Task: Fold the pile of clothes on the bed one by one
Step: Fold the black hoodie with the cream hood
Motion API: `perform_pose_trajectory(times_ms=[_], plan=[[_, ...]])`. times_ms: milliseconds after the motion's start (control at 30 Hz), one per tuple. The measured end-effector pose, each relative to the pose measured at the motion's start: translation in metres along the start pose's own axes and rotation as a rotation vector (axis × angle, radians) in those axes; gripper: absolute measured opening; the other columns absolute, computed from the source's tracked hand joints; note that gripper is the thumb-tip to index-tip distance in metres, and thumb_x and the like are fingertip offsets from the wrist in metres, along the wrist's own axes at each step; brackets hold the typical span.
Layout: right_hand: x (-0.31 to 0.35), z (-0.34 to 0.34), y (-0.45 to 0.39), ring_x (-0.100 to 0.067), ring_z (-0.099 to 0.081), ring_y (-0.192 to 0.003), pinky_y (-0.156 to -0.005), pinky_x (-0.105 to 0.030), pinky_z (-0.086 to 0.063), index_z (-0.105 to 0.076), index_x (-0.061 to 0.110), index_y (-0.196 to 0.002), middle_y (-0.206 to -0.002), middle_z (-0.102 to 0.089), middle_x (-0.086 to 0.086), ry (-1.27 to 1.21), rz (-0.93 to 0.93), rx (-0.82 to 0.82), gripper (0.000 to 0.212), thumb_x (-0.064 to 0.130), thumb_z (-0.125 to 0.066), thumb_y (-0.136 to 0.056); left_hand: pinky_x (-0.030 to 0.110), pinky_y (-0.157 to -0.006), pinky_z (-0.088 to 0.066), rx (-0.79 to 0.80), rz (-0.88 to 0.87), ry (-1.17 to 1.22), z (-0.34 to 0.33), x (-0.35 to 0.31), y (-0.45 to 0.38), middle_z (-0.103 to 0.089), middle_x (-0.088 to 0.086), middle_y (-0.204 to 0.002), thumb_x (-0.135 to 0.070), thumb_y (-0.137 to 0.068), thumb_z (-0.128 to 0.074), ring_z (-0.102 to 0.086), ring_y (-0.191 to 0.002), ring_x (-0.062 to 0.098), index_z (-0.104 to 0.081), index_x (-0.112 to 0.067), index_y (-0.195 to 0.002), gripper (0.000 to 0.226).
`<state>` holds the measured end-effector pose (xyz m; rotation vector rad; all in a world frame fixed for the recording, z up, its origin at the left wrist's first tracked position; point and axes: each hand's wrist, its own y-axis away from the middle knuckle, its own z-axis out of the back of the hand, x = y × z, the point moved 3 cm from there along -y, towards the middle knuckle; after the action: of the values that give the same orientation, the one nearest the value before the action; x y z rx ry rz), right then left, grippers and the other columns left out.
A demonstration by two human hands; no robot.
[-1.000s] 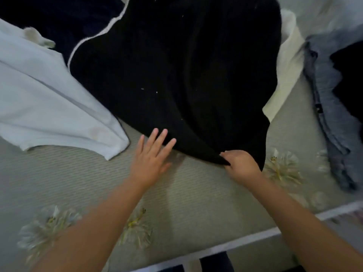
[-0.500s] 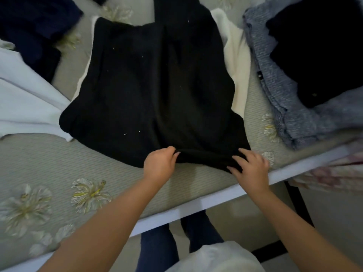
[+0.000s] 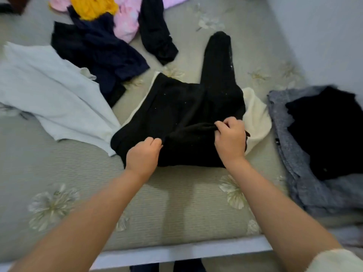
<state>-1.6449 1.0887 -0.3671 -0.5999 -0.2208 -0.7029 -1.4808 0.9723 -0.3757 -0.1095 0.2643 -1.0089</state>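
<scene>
Garment: your black sweater lies flat on the bed, right in front of you, partly over a cream garment that peeks out on its right side.
Long axis: it runs away from you, hem nearest, one black sleeve stretched out toward the far side.
Left hand: your left hand pinches the lifted hem edge on the left, fingers curled tight on the knit.
Right hand: your right hand grips the same edge on the right, thumb and fingers clamped on a bunched ridge of cloth.
Key relation: both hands sit on the near edge, level with each other, and the rest of the sweater lies beyond them, so the fold looks set to go straight away from you, hem toward shoulders.
Nearer hand: neither leads by much; the right sits slightly farther in.
Watch: that loose sleeve sticks out past the body and probably wants tucking in.
Pile: grey knit stack at your right; white shirt and dark navy garment at your left await their turn.
</scene>
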Motion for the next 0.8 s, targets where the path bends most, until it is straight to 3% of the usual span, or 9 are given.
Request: perform_pose_trajectory(times_ms=[133, 233, 333, 400, 467, 567, 633, 700, 800], plan=[[0.114, -0.012, -0.056, -0.036, -0.057, -0.058, -0.057, -0.034, -0.047, -0.067, -0.004, -0.066, -0.064, -0.059, -0.019, -0.103, 0.340, -0.112, 0.013, -0.015, -0.068, -0.059, 0.020, -0.030, -0.029, -0.071, 0.081, -0.106, 0.068, 0.071, 0.010, -0.046, 0.014, -0.048, 0.008, -0.057, -0.079, -0.042, -0.029, 0.026, -0.053, 0.000, -0.056, 0.027], [0.207, -0.025, -0.083, -0.031, -0.056, -0.055, -0.058, -0.029, -0.046, -0.065, -0.006, -0.063, -0.061, -0.057, -0.019, -0.188, 0.586, -0.166, 0.012, -0.017, -0.068, -0.059, 0.021, -0.032, -0.025, -0.088, 0.236, -0.106, 0.120, 0.127, 0.033, -0.046, 0.014, -0.048, 0.008, -0.059, -0.078, -0.040, -0.028, 0.028, -0.052, 0.000, -0.057, 0.027], [0.303, -0.048, -0.097, -0.030, -0.055, -0.053, -0.055, -0.030, -0.047, -0.064, -0.007, -0.062, -0.060, -0.056, -0.019, -0.322, 0.752, -0.146, 0.015, -0.020, -0.068, -0.057, 0.033, -0.048, -0.031, 0.052, 0.514, -0.157, 0.161, 0.188, 0.052, -0.059, 0.017, -0.078, -0.001, -0.084, -0.057, -0.058, -0.062, 0.036, -0.053, -0.003, -0.085, 0.005], [0.359, -0.074, -0.097, -0.034, -0.057, -0.057, -0.057, -0.035, -0.051, -0.064, -0.008, -0.063, -0.065, -0.058, -0.022, -0.367, 0.810, -0.053, 0.018, -0.022, -0.069, -0.054, 0.033, -0.059, -0.031, 0.200, 0.679, -0.178, 0.172, 0.235, 0.059, -0.059, 0.014, -0.098, -0.008, -0.091, -0.041, -0.058, -0.087, 0.035, -0.048, -0.009, -0.098, 0.009], [0.395, -0.115, -0.089, -0.046, -0.060, -0.082, -0.075, -0.044, -0.051, -0.067, -0.010, -0.082, -0.089, -0.061, -0.031, -0.369, 0.797, 0.141, 0.022, -0.016, -0.070, -0.061, 0.031, -0.062, -0.032, 0.280, 0.762, -0.197, 0.170, 0.279, 0.066, -0.058, 0.012, -0.105, -0.007, -0.091, -0.037, -0.057, -0.095, 0.033, -0.049, -0.009, -0.103, 0.017], [0.396, -0.177, -0.064, -0.039, -0.027, -0.134, -0.112, -0.038, -0.018, -0.045, -0.003, -0.130, -0.140, -0.034, -0.028, -0.218, 0.675, 0.559, 0.049, 0.002, -0.059, -0.084, 0.033, -0.067, -0.035, 0.377, 0.830, -0.201, 0.137, 0.333, 0.079, -0.055, 0.014, -0.111, -0.006, -0.090, -0.036, -0.054, -0.101, 0.032, -0.048, -0.008, -0.110, 0.024], [0.366, -0.197, -0.038, -0.042, -0.032, -0.132, -0.109, -0.044, -0.025, -0.049, -0.005, -0.126, -0.137, -0.040, -0.028, -0.185, 0.627, 0.667, 0.051, -0.001, -0.064, -0.078, 0.034, -0.075, -0.039, 0.443, 0.787, -0.224, 0.102, 0.351, 0.086, -0.049, 0.012, -0.119, -0.011, -0.091, -0.040, -0.048, -0.108, 0.029, -0.042, -0.010, -0.118, 0.027], [0.321, -0.204, -0.011, -0.047, -0.052, -0.112, -0.092, -0.057, -0.041, -0.062, -0.008, -0.108, -0.116, -0.058, -0.029, -0.119, 0.565, 0.643, 0.050, -0.003, -0.077, -0.061, 0.034, -0.089, -0.037, 0.455, 0.636, -0.236, 0.062, 0.352, 0.085, -0.041, 0.011, -0.131, -0.020, -0.093, -0.041, -0.041, -0.118, 0.027, -0.035, -0.013, -0.130, 0.037], [0.237, -0.200, 0.018, -0.037, -0.054, -0.114, -0.094, -0.053, -0.037, -0.061, 0.003, -0.114, -0.120, -0.058, -0.018, 0.161, 0.291, 0.715, 0.057, 0.023, -0.082, -0.064, 0.036, -0.105, -0.027, 0.398, 0.386, -0.091, 0.012, 0.334, 0.068, -0.029, 0.011, -0.147, -0.029, -0.095, -0.041, -0.025, -0.136, 0.025, -0.031, -0.015, -0.140, 0.048]])
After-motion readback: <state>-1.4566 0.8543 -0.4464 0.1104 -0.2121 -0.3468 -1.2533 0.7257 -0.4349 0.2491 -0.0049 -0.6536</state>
